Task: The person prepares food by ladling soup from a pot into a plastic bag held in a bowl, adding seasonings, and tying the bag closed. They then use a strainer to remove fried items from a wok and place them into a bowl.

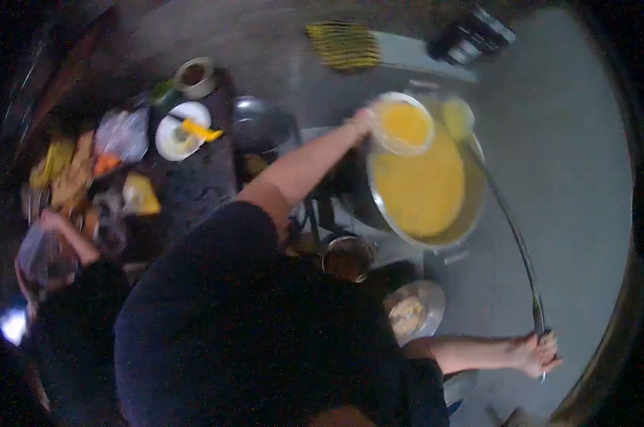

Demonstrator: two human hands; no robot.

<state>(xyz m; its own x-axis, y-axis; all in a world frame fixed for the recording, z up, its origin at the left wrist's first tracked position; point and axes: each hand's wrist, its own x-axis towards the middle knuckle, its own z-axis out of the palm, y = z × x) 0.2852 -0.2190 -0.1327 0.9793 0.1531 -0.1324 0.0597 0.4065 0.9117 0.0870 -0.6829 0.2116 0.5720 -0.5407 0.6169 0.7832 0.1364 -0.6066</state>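
My left hand (pixel 364 122) grips the rim of a round container (pixel 405 124) filled with something yellow, held above the far left part of a large metal pot (pixel 476 206). Yellow liquid (pixel 425 186) fills much of the pot. My right hand (pixel 539 354) is closed round the end of a long, thin ladle handle (pixel 512 224), at the lower right. The ladle's blurred bowl (pixel 458 118), yellow inside, is at the pot's far edge, just right of the container.
A dark table (pixel 194 167) at the left bears a white plate (pixel 183 131), a cup (pixel 194 77) and plastic bags (pixel 122 135). Another person (pixel 80 341) is at the lower left. A metal bowl (pixel 436 306) and a smaller pot (pixel 348 256) stand nearer me. A striped cloth (pixel 344 45) lies beyond.
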